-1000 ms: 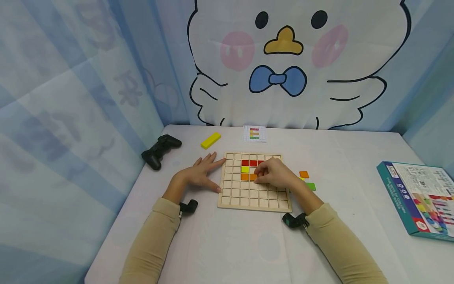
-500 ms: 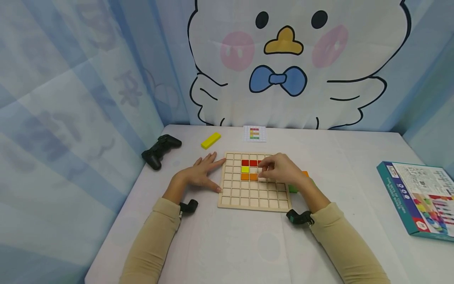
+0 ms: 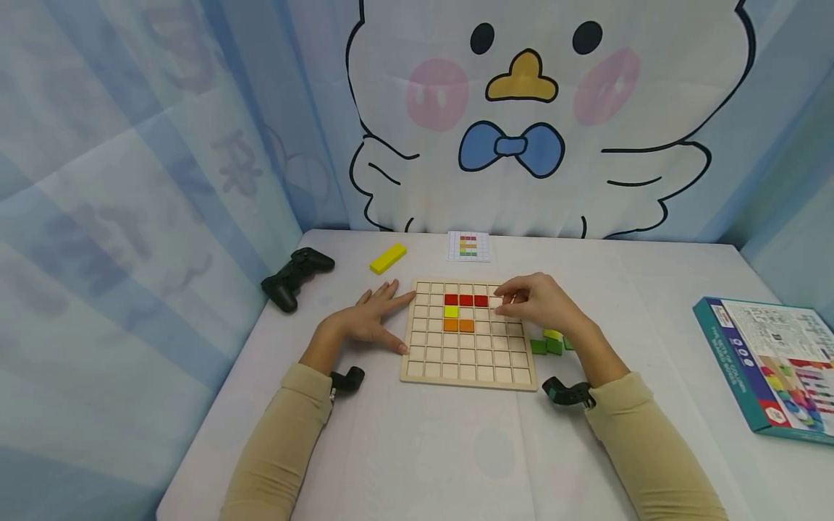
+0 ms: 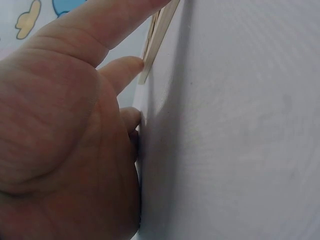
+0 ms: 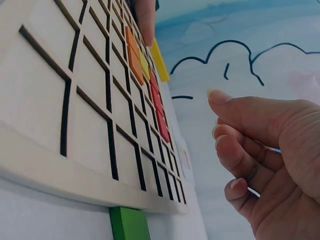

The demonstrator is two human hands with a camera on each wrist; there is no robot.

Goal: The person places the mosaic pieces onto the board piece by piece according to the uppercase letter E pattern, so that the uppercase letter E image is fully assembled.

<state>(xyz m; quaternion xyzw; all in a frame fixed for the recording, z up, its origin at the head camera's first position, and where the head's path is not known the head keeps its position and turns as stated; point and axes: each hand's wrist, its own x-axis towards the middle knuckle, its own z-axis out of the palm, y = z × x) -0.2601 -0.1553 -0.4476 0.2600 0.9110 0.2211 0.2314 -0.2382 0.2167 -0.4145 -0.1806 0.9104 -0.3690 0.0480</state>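
Note:
A wooden grid board (image 3: 468,359) lies mid-table with three red tiles (image 3: 465,300) in one row, a yellow tile (image 3: 451,312) below the leftmost, and two orange tiles (image 3: 459,325) under that. My left hand (image 3: 366,317) is spread at the board's left side, its thumb and index finger touching the edge. Over the upper right of the board hovers my right hand (image 3: 544,302), with loosely bent fingers. In the right wrist view, nothing sits between the thumb (image 5: 250,110) and fingers. Green tiles (image 3: 546,346) and a yellow one lie just right of the board, partly hidden by the right wrist.
Behind the board is a small card (image 3: 469,247) printed with a coloured pattern. A yellow block (image 3: 388,258) and a black game controller (image 3: 296,278) lie at the back left. On the right stands a flat, boxed set (image 3: 775,369). Printed curtains enclose the table.
My right hand has drawn back to the right, away from the tiles, uncovering the third red tile and the two orange ones. The left hand stays at the board's edge.

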